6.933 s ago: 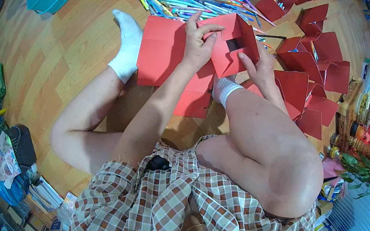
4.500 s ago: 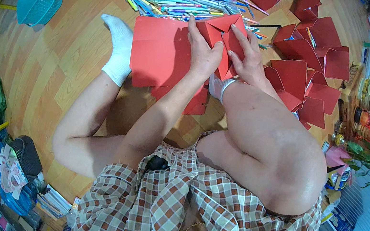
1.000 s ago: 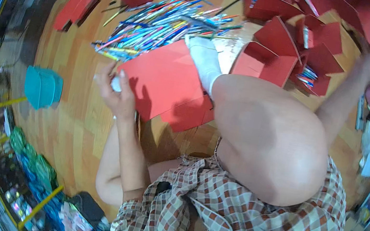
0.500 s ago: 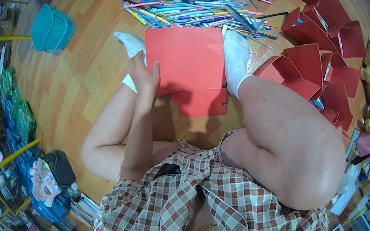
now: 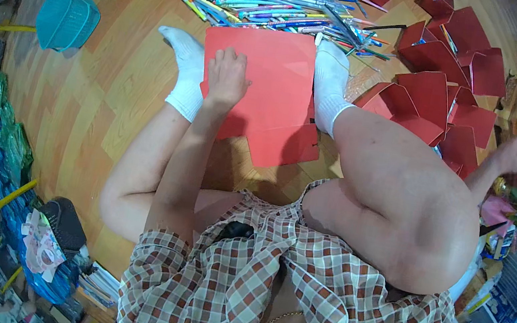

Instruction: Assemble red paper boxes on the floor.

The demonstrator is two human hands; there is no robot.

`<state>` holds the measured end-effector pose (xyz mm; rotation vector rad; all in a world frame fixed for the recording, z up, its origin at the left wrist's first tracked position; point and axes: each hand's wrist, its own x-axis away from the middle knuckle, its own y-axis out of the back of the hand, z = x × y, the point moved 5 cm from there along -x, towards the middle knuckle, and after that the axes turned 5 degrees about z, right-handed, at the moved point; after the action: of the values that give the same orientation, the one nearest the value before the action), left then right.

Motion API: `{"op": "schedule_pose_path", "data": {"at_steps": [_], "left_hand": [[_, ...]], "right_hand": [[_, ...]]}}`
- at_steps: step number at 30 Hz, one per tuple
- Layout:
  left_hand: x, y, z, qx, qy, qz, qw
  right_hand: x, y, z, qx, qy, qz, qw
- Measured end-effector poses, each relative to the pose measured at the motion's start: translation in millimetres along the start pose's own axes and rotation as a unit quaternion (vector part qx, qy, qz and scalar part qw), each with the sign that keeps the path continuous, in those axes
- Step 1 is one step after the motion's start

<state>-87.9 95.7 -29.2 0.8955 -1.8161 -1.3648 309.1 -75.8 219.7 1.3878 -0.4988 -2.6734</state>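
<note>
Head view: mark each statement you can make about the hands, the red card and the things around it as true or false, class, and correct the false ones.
1. The left hand is over the flat red card. True.
2. The right hand is on the flat red card too. False: the right hand is well away from it, out past the right knee.
3. A pile of pens lies beyond the card's far edge. True.
4. The teal basket is at the right of the picture. False: the teal basket is at the left.
5. Red boxes stand at the right, at least one with pens in it. True.
6. The socks are black. False: the socks are white.
</note>
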Motion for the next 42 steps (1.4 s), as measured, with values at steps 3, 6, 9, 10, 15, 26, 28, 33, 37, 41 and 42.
{"op": "schedule_pose_path", "data": {"at_steps": [3, 6, 9, 10, 15, 26, 28, 33, 37, 41, 42], "left_hand": [[3, -5, 4, 0.045, -0.002, 0.009, 0.999], [10, -10, -1, 0.132, 0.019, 0.029, 0.991], [18, -8, -12, 0.072, 0.013, 0.008, 0.997], [19, -10, -14, 0.048, 0.027, 0.024, 0.998], [15, -19, -12, 0.028, 0.05, 0.043, 0.997], [30, 9, 38, 0.435, 0.022, 0.039, 0.9], [29, 38, 61, 0.473, 0.037, 0.009, 0.88], [38, 108, 105, 0.541, 0.059, -0.164, 0.823], [42, 112, 116, 0.707, 0.047, -0.296, 0.641], [19, 74, 75, 0.73, 0.105, -0.269, 0.62], [10, 65, 55, 0.779, 0.058, -0.269, 0.563]], "right_hand": [[-31, -23, -72, -0.123, 0.063, 0.023, 0.99], [-12, -85, -72, -0.14, 0.055, 0.143, 0.978], [15, -119, -6, -0.188, 0.131, 0.228, 0.946], [22, -126, 14, -0.188, 0.114, 0.243, 0.945], [46, -150, 74, -0.222, 0.18, 0.36, 0.888], [49, -179, 167, -0.15, 0.362, 0.516, 0.762], [51, -189, 189, -0.093, 0.384, 0.586, 0.708], [61, -218, 238, -0.09, 0.432, 0.653, 0.615], [90, -240, 247, -0.144, 0.356, 0.718, 0.58], [120, -247, 221, -0.171, 0.123, 0.789, 0.577], [121, -246, 215, -0.164, 0.091, 0.787, 0.588]]}}
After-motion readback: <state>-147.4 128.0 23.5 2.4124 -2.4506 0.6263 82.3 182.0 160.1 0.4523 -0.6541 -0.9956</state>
